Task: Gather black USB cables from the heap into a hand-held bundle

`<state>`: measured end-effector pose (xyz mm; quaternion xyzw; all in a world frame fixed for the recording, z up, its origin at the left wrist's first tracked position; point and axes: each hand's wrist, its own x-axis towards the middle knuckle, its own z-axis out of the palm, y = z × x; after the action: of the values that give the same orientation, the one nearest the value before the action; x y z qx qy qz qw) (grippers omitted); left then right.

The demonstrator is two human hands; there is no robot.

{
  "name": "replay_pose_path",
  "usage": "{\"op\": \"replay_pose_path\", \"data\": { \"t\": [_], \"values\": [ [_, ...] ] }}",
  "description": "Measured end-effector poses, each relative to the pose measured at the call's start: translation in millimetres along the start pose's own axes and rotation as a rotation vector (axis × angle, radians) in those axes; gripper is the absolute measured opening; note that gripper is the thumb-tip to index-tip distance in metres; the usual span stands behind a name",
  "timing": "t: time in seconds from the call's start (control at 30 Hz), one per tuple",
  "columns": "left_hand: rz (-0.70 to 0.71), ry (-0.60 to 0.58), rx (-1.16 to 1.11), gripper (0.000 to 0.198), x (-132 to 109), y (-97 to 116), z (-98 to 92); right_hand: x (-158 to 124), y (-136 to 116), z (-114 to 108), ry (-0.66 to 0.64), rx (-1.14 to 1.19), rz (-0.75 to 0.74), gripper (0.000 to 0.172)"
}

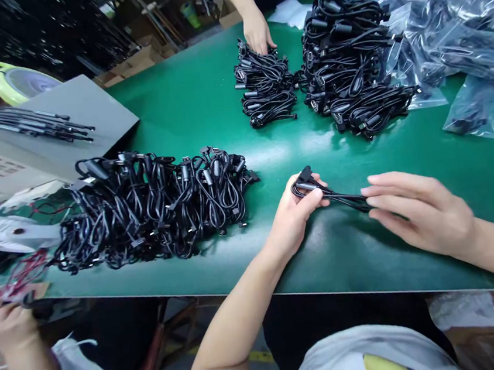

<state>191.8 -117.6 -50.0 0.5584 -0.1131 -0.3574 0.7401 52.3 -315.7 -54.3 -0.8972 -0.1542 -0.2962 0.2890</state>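
Observation:
My left hand [292, 212] is closed on a coiled black cable [341, 197], its thumb pressed over a small cylindrical part near a flat black connector. The coil stretches to the right above the green table [203, 107]. At its far end, the fingertips of my right hand [421, 211] meet the cable, which seems to lie between them; the fingers are fairly straight and partly hide that end. Left of my hands lies a long heap of similar coiled black cables [156, 206].
Across the table, another person's hand [256, 31] touches a smaller cable pile [265, 83]. A taller cable pile [343, 57] and clear plastic bags [455, 27] lie at the right. A grey box-shaped device [85, 116] stands left. Another person's hand [8, 325] is at lower left.

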Motion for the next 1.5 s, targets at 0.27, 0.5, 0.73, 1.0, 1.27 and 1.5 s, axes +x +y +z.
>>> {"op": "replay_pose_path", "data": {
  "t": [0.27,0.5,0.73,1.0,1.27,1.5],
  "values": [
    [0.016,-0.182,0.126,0.035,-4.2,-5.6,0.4,33.7,-5.7,11.2,-0.514,0.621,0.638,0.035],
    [0.012,-0.057,0.061,0.038,1.6,-4.1,-0.5,31.6,-11.2,20.9,-0.585,0.915,0.862,0.034],
    [-0.015,-0.123,0.021,0.044,-0.7,-1.4,-0.4,23.7,-11.6,27.1,-0.486,1.109,0.943,0.035],
    [-0.015,-0.212,0.033,0.042,-1.8,-2.5,-2.9,22.6,-12.4,27.0,-0.488,1.272,1.02,0.029],
    [0.179,0.039,0.362,0.032,-7.8,-0.6,4.4,18.5,-19.2,25.0,-0.314,0.624,0.869,0.018],
    [0.096,-0.049,0.16,0.033,-7.7,-3.4,6.1,6.1,-15.7,28.9,-0.265,0.18,0.608,0.016]
  ]
}}
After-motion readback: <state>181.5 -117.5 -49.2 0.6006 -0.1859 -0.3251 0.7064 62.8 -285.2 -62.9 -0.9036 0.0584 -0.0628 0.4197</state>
